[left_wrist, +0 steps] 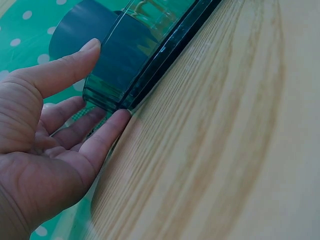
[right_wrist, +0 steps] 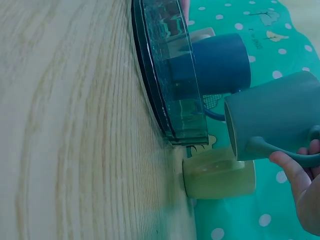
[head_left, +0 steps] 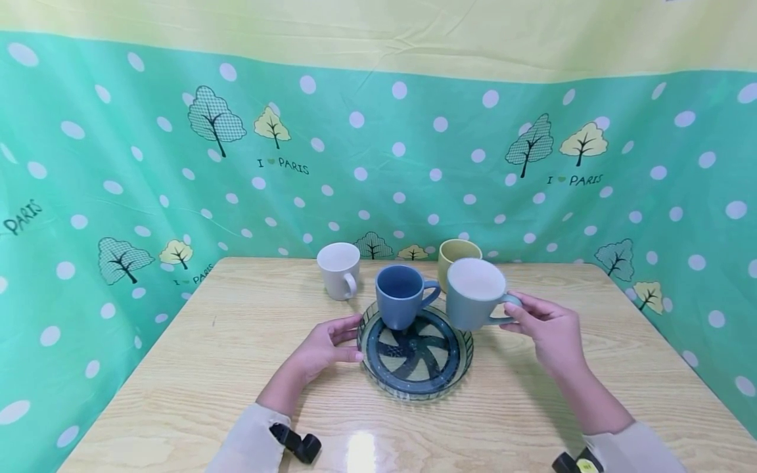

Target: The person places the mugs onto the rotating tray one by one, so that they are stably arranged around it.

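Touching the glass dish (head_left: 421,368) with loosely spread left hand (head_left: 324,348). Holding a pale blue mug (head_left: 473,299) up by its handle (head_left: 498,321) with right hand (head_left: 551,330), near a dark blue mug (head_left: 399,305) in the dish. Backed by white mug (head_left: 338,270) and yellow mug (head_left: 451,253).

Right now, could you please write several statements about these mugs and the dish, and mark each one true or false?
1. The right hand holds the pale blue mug by its handle. True.
2. The dark blue mug stands in the glass dish. True.
3. The pale blue mug stands in the dish too. False: it is held in the air.
4. The left hand is at the dish's edge. True.
5. The dark blue mug lies on its side. False: it is upright.
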The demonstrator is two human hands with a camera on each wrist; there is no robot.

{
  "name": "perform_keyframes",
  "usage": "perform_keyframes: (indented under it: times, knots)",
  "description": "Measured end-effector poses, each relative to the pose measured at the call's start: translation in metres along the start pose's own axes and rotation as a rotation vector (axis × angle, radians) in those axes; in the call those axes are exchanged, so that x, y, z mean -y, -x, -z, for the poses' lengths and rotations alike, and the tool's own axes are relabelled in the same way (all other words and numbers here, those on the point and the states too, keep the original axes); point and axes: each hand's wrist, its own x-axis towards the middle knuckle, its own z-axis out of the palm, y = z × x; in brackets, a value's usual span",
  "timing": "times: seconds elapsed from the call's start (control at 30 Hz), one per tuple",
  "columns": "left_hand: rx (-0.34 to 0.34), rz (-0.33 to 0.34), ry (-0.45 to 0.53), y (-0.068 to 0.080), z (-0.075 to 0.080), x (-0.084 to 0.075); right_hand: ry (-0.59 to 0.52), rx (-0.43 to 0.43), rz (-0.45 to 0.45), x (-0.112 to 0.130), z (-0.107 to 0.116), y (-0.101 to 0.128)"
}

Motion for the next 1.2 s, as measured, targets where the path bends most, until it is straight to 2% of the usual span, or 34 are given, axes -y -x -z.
perform_keyframes:
  times: [0.27, 0.6, 0.8, 1.2]
  knots:
    - [-0.021, 0.005, 0.006, 0.0, 0.0, 0.0, 0.038, 0.004, -0.013, -0.001, -0.004, 0.002]
    - [-0.075, 0.021, 0.032, -0.002, 0.001, 0.001, 0.024, 0.013, -0.018, -0.003, -0.011, 0.003]
    - [-0.073, 0.017, 0.035, -0.001, 0.002, 0.001, 0.045, 0.032, -0.028, -0.007, -0.014, 0.003]
    - [-0.053, 0.009, 0.04, 0.0, 0.001, 0.001, 0.113, 0.034, -0.107, -0.015, -0.023, 0.003]
